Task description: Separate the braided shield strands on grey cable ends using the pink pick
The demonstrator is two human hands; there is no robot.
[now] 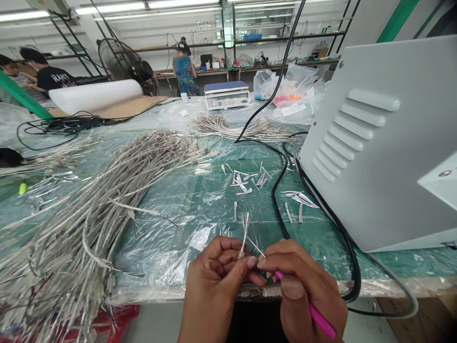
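My left hand (217, 281) pinches a short cable end whose silvery braid (245, 228) fans out upward above the fingertips. Close beside it on the right, my right hand (307, 286) is closed around a pink-handled tool (321, 320). The tool's thin metal tip points up and left, close to the lower part of the braid; whether it touches cannot be made out. Both hands are over the table's front edge. Beyond them, small silvery foil strips (241, 182) lie scattered on the plastic-covered green table.
A large bundle of braided cables (107, 200) covers the left side. A grey vented machine (389, 143) stands at the right, with black cables (274, 190) in front. Farther back are more cables (228, 125), a scale (226, 95), plastic bags (293, 93), a fan and several people.
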